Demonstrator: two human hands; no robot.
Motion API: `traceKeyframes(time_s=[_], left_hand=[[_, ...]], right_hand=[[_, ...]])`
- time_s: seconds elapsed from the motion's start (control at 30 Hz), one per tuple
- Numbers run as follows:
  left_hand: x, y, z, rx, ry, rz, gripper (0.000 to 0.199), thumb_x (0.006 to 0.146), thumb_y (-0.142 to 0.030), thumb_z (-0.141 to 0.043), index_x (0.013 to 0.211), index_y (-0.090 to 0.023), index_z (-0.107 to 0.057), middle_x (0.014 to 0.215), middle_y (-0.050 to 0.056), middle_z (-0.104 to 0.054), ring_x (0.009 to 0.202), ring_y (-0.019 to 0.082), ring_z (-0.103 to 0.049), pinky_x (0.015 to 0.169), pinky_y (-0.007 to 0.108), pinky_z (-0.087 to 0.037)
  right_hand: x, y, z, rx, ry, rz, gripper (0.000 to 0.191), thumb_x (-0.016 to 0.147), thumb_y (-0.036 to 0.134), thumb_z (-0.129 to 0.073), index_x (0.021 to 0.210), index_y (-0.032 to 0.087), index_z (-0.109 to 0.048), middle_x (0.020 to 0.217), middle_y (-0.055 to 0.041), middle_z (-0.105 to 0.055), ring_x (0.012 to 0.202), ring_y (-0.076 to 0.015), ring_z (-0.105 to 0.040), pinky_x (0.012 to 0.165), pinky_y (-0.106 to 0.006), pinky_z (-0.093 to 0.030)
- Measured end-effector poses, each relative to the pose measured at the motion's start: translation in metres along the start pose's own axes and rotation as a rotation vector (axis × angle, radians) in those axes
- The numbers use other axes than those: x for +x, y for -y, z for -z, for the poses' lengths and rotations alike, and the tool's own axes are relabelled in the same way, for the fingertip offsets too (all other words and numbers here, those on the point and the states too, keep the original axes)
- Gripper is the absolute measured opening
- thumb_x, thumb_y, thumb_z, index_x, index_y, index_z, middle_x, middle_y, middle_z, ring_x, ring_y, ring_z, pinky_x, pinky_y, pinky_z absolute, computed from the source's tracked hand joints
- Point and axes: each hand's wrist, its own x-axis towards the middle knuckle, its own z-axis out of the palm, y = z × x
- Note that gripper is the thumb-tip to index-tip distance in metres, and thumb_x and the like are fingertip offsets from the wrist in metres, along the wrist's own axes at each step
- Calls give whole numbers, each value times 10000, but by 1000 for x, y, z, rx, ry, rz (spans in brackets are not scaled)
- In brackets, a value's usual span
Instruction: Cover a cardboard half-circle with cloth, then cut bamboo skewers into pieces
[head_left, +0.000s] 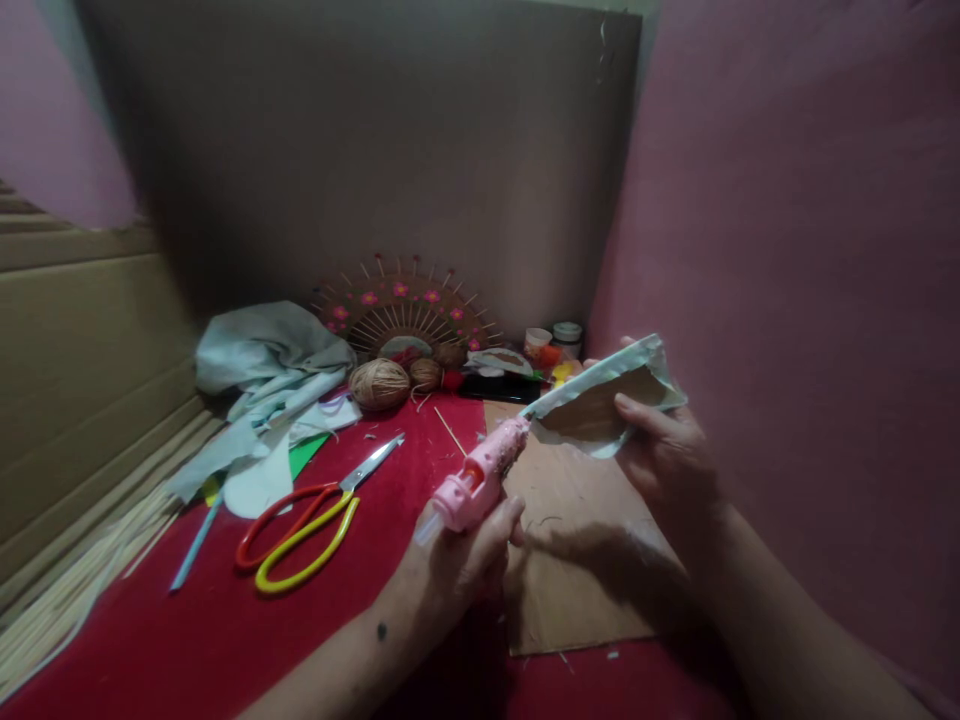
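Head camera view: a brown cardboard piece [600, 408] edged with pale fabric [592, 376] is held up above the far part of a flat cardboard sheet [600, 500]. The person's right hand [667, 450] grips the piece by its right end, thumb on the brown face. The left hand [480, 555] is wrapped around a pink glue gun [484, 475] near the sheet's left edge, nozzle at the piece's left corner; whether they touch cannot be told. Left of the sheet, scissors [348, 487] with red and yellow handles lie on the red surface [187, 650]. Beyond the sheet's far left corner sit twine balls [380, 385]; farther behind the sheet stands a flowered brown fan [401, 292]
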Motion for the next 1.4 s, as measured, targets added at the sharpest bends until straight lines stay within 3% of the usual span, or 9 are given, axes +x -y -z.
traceKeyframes(time_s=[0.13, 0.33, 0.67, 0.87, 1.1, 1.4], left_hand=[[-1, 3, 1, 18, 6, 26, 325, 802, -457, -503, 638, -182, -553, 441, -13, -474, 415, 112, -428, 440, 226, -344], [0, 9, 3, 95, 12, -55, 382, 845, -496, -455, 669, -187, -594, 434, -8, -477, 429, 123, -448, 477, 235, -373], [0, 11, 3, 42, 4, -23, 361, 812, -504, -501, 665, -189, -598, 428, -12, -491, 407, 113, -440, 433, 217, -348], [-1, 7, 0, 46, -20, -43, 324, 806, -443, -516, 627, -185, -596, 417, -14, -480, 400, 113, -448, 426, 215, -356], [3, 10, -4, -31, 42, -143, 287, 779, -377, -564, 561, -198, -618, 405, -12, -497, 370, 99, -426, 372, 195, -333], [-1, 3, -6, 49, -3, -12, 296, 764, -439, -540, 587, -203, -566, 410, -11, -486, 383, 113, -437, 410, 215, -350]], right_hand=[[0, 0, 1, -17, 5, 7, 534, 700, 133, -672, 1197, 309, -586, 1086, -6, -703, 1098, -250, -608, 995, -507, -433], [0, -1, 1, -2, 19, -4, 548, 702, 121, -659, 1201, 332, -580, 1082, 10, -702, 1047, -231, -635, 993, -491, -441], [0, 1, 0, -16, -2, -15, 555, 695, 131, -661, 1208, 324, -575, 1090, 3, -700, 1097, -240, -608, 1002, -494, -431], [-1, 1, 0, -9, 9, -26, 527, 697, 130, -654, 1185, 320, -588, 1123, 4, -686, 1091, -243, -612, 997, -499, -436], [2, 0, 3, 5, -21, 7, 513, 701, 112, -634, 1168, 319, -587, 1124, 3, -682, 1125, -244, -588, 1005, -512, -430], [1, -2, 4, 88, -6, -37, 536, 724, 72, -598, 1202, 314, -571, 1125, 1, -681, 1090, -235, -610, 1005, -513, -431]])
